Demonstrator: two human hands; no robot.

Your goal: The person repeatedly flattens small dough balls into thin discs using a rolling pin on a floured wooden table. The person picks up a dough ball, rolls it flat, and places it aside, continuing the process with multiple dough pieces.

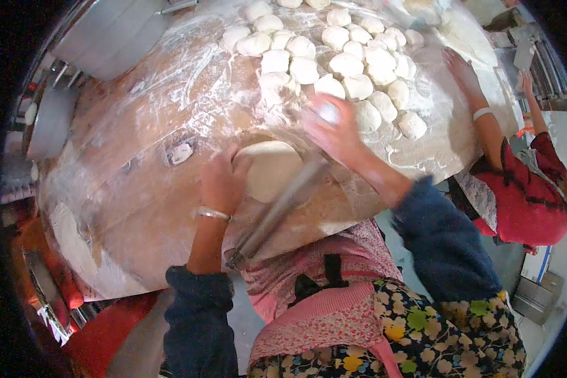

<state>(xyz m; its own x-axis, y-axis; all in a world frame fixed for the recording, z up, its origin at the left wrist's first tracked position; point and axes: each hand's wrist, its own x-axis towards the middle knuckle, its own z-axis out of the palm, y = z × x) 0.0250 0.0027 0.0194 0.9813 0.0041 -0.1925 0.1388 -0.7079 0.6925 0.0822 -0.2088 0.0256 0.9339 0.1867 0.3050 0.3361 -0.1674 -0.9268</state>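
Note:
A flat round of dough [271, 172] lies on the floured wooden work surface in front of me. My left hand [224, 179], with a bangle at the wrist, rests at the left edge of the round, fingers bent. Above and right of the dough is my right hand [330, 123], blurred, with a whitish patch at its back or between its fingers; whether it holds anything is unclear. A rolling pin [281, 205], blurred too, lies slantwise across the right side of the round, its lower end near the table's front edge. Many floured dough balls [347, 64] sit beyond my right hand.
A large metal pot [111, 38] stands at the upper left. A dough scrap [180, 153] lies left of my left hand. At the right, another person's hand [458, 66] rests on the table beside a big dough mass [468, 35]. A second person's arm [534, 104] shows farther right.

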